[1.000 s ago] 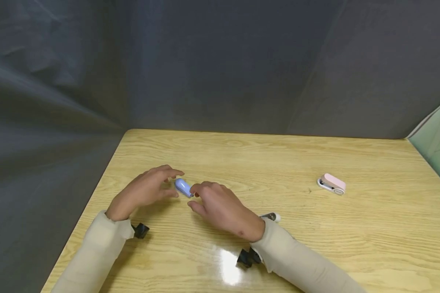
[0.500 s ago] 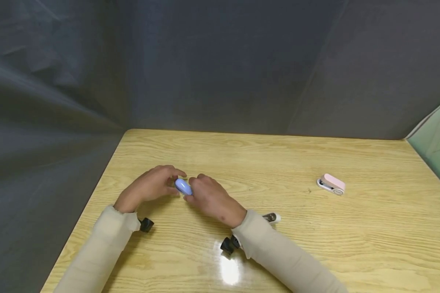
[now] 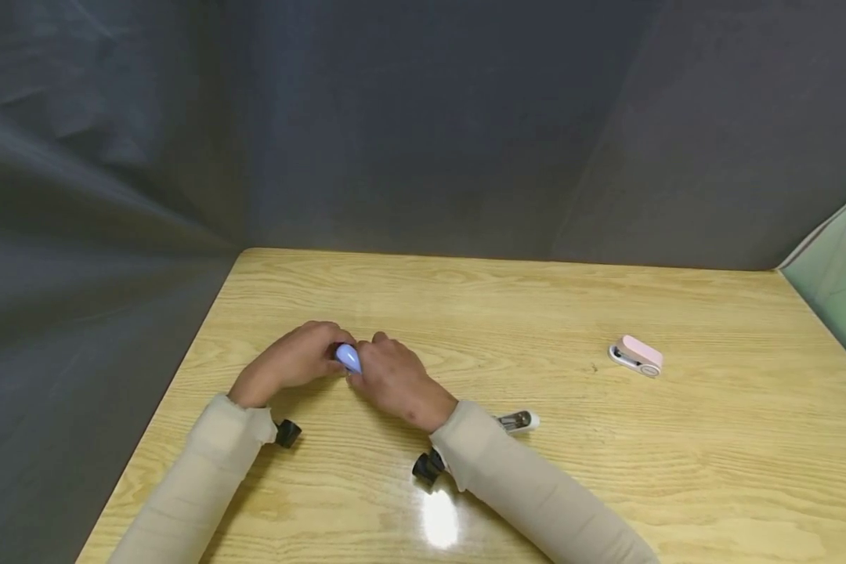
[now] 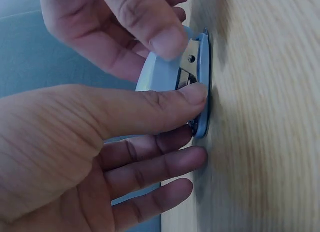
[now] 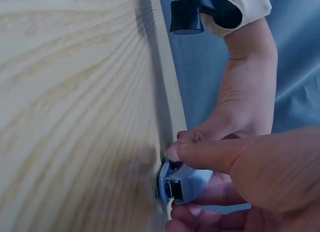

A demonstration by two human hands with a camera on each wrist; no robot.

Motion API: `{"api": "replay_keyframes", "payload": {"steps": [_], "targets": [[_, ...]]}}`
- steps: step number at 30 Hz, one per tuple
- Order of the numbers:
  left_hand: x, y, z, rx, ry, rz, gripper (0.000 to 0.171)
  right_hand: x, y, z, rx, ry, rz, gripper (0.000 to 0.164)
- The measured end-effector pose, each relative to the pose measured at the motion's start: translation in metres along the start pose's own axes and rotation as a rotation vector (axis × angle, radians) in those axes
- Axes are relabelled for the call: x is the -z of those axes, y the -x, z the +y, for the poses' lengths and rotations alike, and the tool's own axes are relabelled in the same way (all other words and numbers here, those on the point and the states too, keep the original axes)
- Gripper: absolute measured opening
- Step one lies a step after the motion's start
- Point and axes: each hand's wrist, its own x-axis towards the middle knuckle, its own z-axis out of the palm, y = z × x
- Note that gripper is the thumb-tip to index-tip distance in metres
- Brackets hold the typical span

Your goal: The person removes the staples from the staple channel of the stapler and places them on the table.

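A small light-blue stapler (image 3: 348,358) stands on the wooden table between my two hands. My left hand (image 3: 296,358) pinches its front end; in the left wrist view the thumb (image 4: 192,94) presses beside the blue base, and the other fingers spread beneath. From the other end my right hand (image 3: 397,381) grips the stapler, its thumb (image 4: 169,43) against the upper part. A gap shows between the upper arm and the base in both wrist views. The right fingers hide much of the rear end in the head view.
A pink and white stapler (image 3: 637,356) lies farther right on the wooden table (image 3: 465,313). Close behind the right sleeve (image 3: 507,478) sits a partly hidden white and metal object (image 3: 518,421). Dark sheeting (image 3: 423,133) rises at the back and left.
Both hands have closed in on the blue stapler and now hold it, where one second ago they were spread around it. The right hand moved left and covers more of the stapler.
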Motion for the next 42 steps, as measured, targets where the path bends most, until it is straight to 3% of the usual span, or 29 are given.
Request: {"api": "replay_keyframes", "payload": {"steps": [10, 21, 28, 36, 42], "targets": [[-0.004, -0.002, -0.001, 0.016, 0.016, 0.006, 0.015, -0.005, -0.008, -0.002, -0.040, 0.054, -0.031, 0.017], [-0.009, 0.003, -0.002, 0.033, 0.008, 0.024, 0.012, -0.002, -0.010, 0.002, 0.012, 0.100, -0.025, 0.009], [-0.010, 0.006, -0.004, 0.055, 0.065, 0.026, 0.011, 0.002, -0.011, 0.004, -0.009, 0.126, -0.022, 0.012], [-0.013, 0.008, -0.006, 0.108, 0.128, 0.042, 0.014, 0.003, -0.011, 0.006, 0.032, 0.165, 0.016, 0.015], [-0.017, 0.009, -0.006, 0.125, 0.141, 0.051, 0.018, 0.003, -0.010, 0.009, 0.053, 0.121, 0.030, 0.016]]}}
